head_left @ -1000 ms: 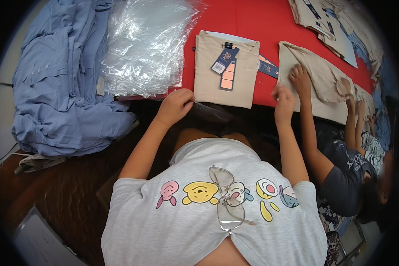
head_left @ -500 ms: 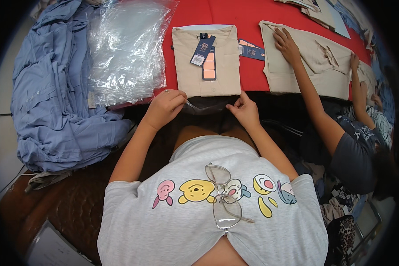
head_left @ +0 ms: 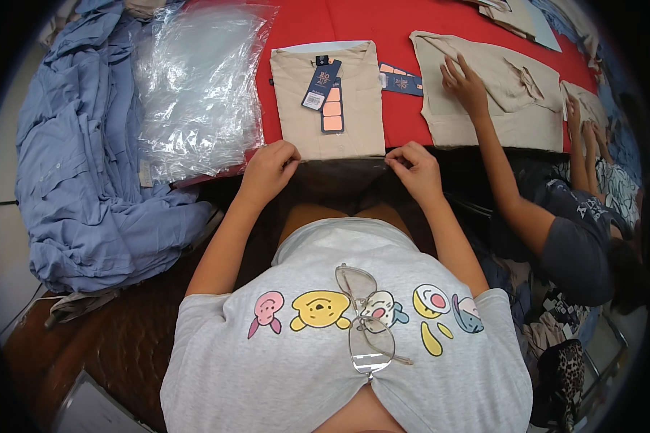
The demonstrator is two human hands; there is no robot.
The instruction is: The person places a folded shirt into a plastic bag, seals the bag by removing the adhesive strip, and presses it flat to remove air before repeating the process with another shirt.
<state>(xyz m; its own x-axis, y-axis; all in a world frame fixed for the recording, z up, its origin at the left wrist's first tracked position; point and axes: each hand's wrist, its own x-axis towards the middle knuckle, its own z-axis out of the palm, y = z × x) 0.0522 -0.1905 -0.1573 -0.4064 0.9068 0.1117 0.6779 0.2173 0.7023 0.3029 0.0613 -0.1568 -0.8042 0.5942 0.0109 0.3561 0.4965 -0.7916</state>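
A folded beige shirt (head_left: 354,119) with a dark blue and orange hang tag (head_left: 323,90) lies on the red table (head_left: 383,22), right in front of me. My left hand (head_left: 271,169) and my right hand (head_left: 415,169) sit at the shirt's near corners. Each pinches one end of a clear plastic bag (head_left: 343,177) that stretches between them and hangs off the table edge over my lap. The bag's mouth lies against the shirt's near hem.
A stack of clear plastic bags (head_left: 195,94) lies left of the shirt, with a heap of blue cloth (head_left: 87,166) beyond it. To the right, a co-worker's hand (head_left: 466,83) presses on another beige garment (head_left: 505,86). A loose dark blue tag (head_left: 401,81) lies between the two garments.
My right hand has come from the right of the shirt to its near right corner. My left hand has spread leftward, and the bag is now stretched between both hands.
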